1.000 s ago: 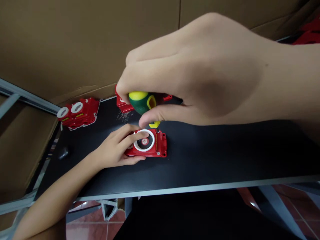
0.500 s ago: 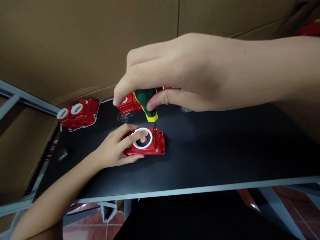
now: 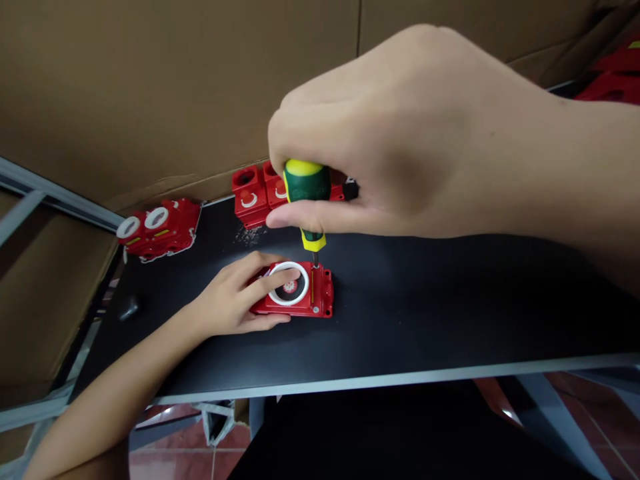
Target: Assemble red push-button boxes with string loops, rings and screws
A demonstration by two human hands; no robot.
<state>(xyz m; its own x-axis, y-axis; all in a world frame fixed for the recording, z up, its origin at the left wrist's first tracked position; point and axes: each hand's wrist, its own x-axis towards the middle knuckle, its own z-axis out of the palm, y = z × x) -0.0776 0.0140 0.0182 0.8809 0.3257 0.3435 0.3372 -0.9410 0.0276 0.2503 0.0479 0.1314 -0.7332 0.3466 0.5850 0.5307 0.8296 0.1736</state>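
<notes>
A red housing (image 3: 323,293) with a white ring (image 3: 306,288) around a dark round opening lies flat on the black tabletop. My left hand (image 3: 240,293) grips its left part, one finger reaching over the ring and the thumb along the near side. Above it, my right hand (image 3: 370,153) has its fingers and thumb around the handle of a green and yellow screwdriver (image 3: 309,183). The screwdriver stands nearly upright, its tip at the far right corner of the housing. A screw head (image 3: 316,309) shows at the near right corner.
Red housings with white rings (image 3: 173,227) stand at the back left. More red housings with round openings (image 3: 251,200) are behind the screwdriver, beside pale crumbs (image 3: 250,235). A small black object (image 3: 129,307) lies at left. Cardboard (image 3: 200,87) walls the back.
My right hand has risen and turned, its fingers now curled closer around the screwdriver handle. The screwdriver stands more upright. My left hand still holds the housing.
</notes>
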